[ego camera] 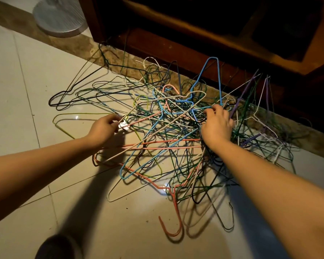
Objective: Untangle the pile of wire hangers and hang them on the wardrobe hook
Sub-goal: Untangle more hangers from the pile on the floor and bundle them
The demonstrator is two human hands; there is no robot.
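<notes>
A tangled pile of wire hangers (168, 128) in several colours lies on the tiled floor in front of a dark wooden wardrobe (204, 34). My left hand (104, 128) pinches the end of a cream-white hanger (157, 134) at the pile's left edge. My right hand (216, 126) reaches into the middle of the pile, its fingers curled round wires near a light blue hanger (209, 75) that stands up against the wardrobe base. A salmon-pink hanger (174, 206) lies nearest me, hook pointing toward me. No wardrobe hook is in view.
A round white fan base (59, 17) stands at the back left. A brown marble strip (73, 45) runs along the wardrobe foot. A black hanger (79, 94) lies loose at the left. A dark shoe (58, 247) shows at the bottom edge.
</notes>
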